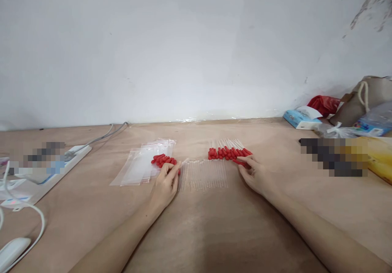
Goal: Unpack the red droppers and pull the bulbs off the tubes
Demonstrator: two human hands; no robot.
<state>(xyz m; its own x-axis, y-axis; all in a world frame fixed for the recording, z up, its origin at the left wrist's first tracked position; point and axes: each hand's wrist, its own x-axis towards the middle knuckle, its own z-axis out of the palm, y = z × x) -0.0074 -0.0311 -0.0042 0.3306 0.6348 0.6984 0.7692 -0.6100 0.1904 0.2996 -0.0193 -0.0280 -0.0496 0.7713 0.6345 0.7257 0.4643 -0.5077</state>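
Observation:
My left hand (167, 183) is closed in a pinch at the left end of a row of thin clear tubes (203, 175). What sits between its fingertips is too small to make out. Just behind it, loose red rubber bulbs (162, 159) lie in a heap on clear plastic bags (131, 169). My right hand (252, 173) is closed with thumb and fingers on a red rubber bulb (241, 163). Touching that hand's far side is a row of red-bulbed droppers (226, 153), their pale thin stems (228, 143) pointing toward the wall.
A white power strip (65, 171) with cables stands at the left, with a white device (14, 250) at the near corner. On the right are a blue tissue pack (301, 118), a grey-brown bag (352, 101) and a yellow package (379, 156). A wall (196, 52) bounds the table's back.

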